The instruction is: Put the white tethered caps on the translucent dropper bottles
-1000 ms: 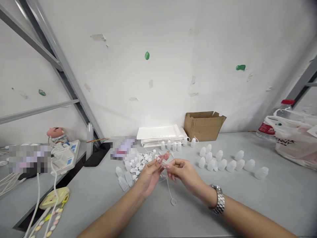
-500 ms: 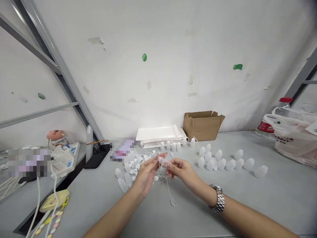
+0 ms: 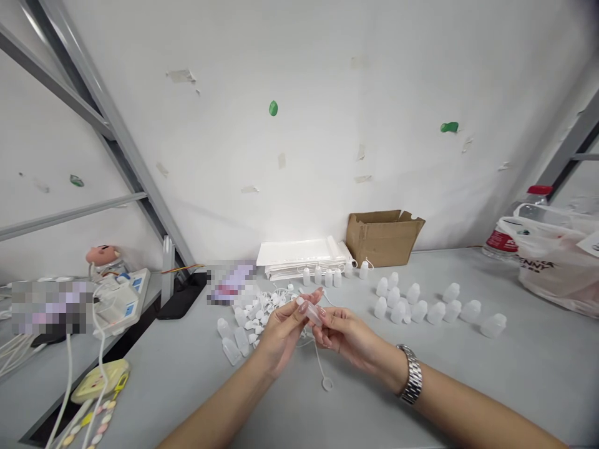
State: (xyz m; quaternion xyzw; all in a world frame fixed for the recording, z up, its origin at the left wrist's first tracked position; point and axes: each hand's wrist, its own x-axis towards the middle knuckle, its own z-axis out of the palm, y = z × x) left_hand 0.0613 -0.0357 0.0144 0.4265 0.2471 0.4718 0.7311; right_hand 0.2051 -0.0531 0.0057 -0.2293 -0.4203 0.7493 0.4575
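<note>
Between my two hands is a small translucent plastic bottle (image 3: 312, 313), tilted, with its white top end toward the upper left. My left hand (image 3: 283, 327) pinches it near that top end with thumb and fingers. My right hand (image 3: 344, 327) grips the other end; a metal watch sits on that wrist. Just behind my left hand lies a heap of small white caps with straps (image 3: 262, 308), partly hidden by the hand. Below my hands, a thin white strap ends in a ring (image 3: 327, 384) on the grey table (image 3: 374, 399).
Several uncapped-looking translucent bottles (image 3: 436, 312) stand to the right; a few lie left (image 3: 231, 351). Several capped bottles (image 3: 328, 277) stand before a white stack (image 3: 299, 254) and a cardboard box (image 3: 386, 240). A plastic bag (image 3: 556, 268) is far right. Cables and a power strip (image 3: 124, 302) lie left.
My left fingers have shifted onto the bottle's top end, and the bottle has turned slightly and moved a little right and down. The other things stay where they were.
</note>
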